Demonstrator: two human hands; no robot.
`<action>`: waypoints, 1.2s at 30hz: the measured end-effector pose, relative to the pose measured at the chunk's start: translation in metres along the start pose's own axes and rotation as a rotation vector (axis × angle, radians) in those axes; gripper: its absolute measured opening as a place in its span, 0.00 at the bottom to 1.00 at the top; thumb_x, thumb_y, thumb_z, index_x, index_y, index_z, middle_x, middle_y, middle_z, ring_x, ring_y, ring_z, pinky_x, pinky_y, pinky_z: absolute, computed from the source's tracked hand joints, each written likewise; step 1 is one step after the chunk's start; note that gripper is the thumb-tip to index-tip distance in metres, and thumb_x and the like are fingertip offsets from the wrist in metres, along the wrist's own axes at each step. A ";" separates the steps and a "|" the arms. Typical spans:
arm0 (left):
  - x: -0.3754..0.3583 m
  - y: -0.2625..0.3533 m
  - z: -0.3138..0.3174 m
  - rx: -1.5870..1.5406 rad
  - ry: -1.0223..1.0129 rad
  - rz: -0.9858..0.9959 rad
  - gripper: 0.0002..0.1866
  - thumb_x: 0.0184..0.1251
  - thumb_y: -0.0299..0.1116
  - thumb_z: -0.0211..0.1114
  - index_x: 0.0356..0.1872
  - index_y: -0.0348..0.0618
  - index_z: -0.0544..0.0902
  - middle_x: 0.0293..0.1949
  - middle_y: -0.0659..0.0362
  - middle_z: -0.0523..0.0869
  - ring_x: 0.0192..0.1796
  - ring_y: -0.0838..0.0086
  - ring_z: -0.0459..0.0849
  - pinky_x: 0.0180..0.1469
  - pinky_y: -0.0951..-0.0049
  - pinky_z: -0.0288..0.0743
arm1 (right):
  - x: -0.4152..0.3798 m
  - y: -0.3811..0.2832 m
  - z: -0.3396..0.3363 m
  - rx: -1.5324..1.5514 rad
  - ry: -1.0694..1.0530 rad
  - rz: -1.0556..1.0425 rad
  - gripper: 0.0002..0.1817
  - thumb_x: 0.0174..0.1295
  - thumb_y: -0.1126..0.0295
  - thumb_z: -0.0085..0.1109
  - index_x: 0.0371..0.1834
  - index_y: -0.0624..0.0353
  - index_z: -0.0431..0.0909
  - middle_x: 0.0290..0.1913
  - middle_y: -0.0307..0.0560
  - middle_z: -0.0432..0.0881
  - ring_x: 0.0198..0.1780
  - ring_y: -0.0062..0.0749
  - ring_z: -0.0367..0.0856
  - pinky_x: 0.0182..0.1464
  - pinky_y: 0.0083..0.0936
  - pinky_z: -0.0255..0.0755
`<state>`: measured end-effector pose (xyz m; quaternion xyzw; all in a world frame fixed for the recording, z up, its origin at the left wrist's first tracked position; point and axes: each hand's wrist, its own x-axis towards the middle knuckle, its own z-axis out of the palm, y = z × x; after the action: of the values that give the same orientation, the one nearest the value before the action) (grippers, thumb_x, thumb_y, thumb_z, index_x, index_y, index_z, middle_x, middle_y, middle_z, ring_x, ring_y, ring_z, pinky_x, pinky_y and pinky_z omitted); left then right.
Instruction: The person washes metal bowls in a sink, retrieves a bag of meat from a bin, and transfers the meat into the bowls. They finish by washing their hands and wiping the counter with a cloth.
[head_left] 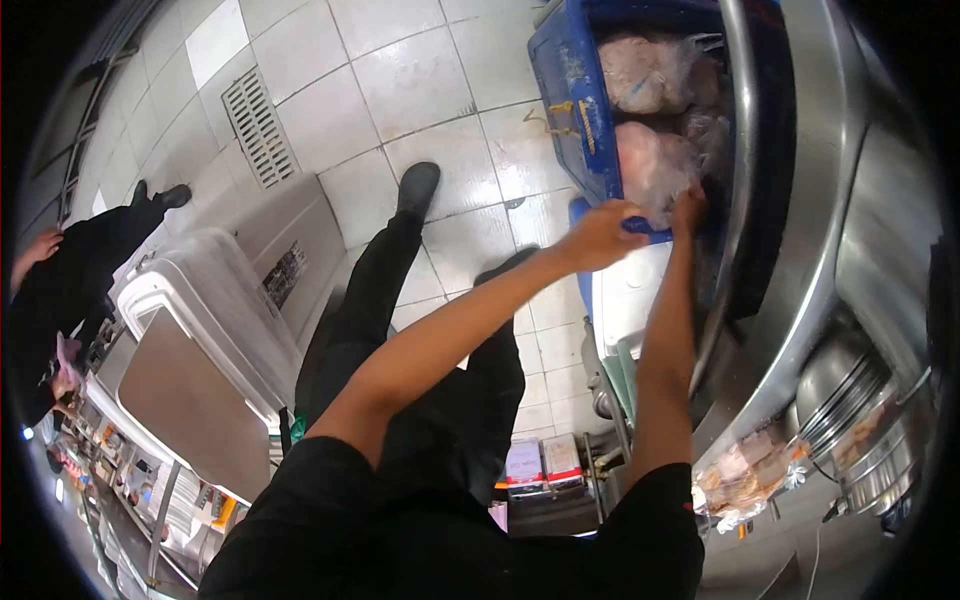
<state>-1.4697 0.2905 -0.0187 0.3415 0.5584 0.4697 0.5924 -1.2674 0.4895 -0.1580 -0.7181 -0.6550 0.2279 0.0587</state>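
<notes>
Blue crate (pixel 565 95), pale pink bagged meat (pixel 650 165) inside. Beside crate: silver steel counter (pixel 835 200). Below crate: white floor tiles (pixel 420 90), grey grout grid; black trousers (pixel 400 330), black shoe (pixel 418 187).

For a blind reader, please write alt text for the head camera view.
Both hands, left hand and right hand, reach a bagged piece of raw meat in a blue crate under a steel counter. Tiled floor; another person stands at left.

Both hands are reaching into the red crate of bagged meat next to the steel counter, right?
Not quite: the crate is blue, not red. The head view shows both the left hand and right hand at a bag of meat beside the steel counter.
</notes>
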 end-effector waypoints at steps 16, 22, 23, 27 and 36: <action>-0.218 -0.087 -0.279 0.249 0.845 -0.541 0.16 0.69 0.41 0.57 0.51 0.46 0.80 0.45 0.60 0.83 0.39 0.75 0.81 0.41 0.75 0.72 | -0.044 -0.032 0.021 -0.115 -0.414 -0.371 0.15 0.60 0.64 0.59 0.47 0.62 0.79 0.44 0.54 0.83 0.47 0.42 0.82 0.52 0.27 0.72; -0.137 -0.107 -0.181 0.096 0.612 -0.394 0.15 0.70 0.36 0.55 0.54 0.43 0.76 0.48 0.59 0.80 0.43 0.75 0.81 0.44 0.75 0.72 | -0.075 0.029 -0.052 0.687 0.330 0.206 0.23 0.63 0.57 0.53 0.54 0.64 0.72 0.47 0.50 0.80 0.48 0.43 0.80 0.57 0.34 0.67; -0.131 -0.125 -0.165 0.055 0.579 -0.353 0.14 0.70 0.34 0.56 0.54 0.43 0.75 0.46 0.60 0.79 0.42 0.76 0.80 0.44 0.75 0.72 | -0.082 0.048 -0.059 0.661 0.522 0.192 0.26 0.61 0.53 0.54 0.53 0.64 0.72 0.48 0.51 0.79 0.48 0.44 0.80 0.58 0.35 0.66; -0.125 -0.157 -0.115 -0.024 0.542 -0.362 0.13 0.68 0.27 0.57 0.52 0.41 0.76 0.41 0.61 0.78 0.38 0.78 0.79 0.40 0.78 0.72 | -0.086 0.044 -0.088 1.044 0.804 0.662 0.32 0.52 0.48 0.60 0.53 0.61 0.73 0.49 0.49 0.79 0.46 0.43 0.79 0.56 0.38 0.68; -0.152 -0.187 -0.131 -0.068 0.758 -0.476 0.11 0.67 0.35 0.60 0.46 0.41 0.79 0.42 0.57 0.80 0.39 0.76 0.82 0.41 0.77 0.75 | -0.106 0.048 -0.086 1.238 0.646 0.536 0.42 0.49 0.45 0.64 0.61 0.61 0.64 0.60 0.54 0.67 0.59 0.48 0.66 0.63 0.49 0.57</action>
<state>-1.5563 0.0709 -0.1592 -0.0125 0.7833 0.4303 0.4484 -1.1928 0.3988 -0.0737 -0.7200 -0.1598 0.3392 0.5840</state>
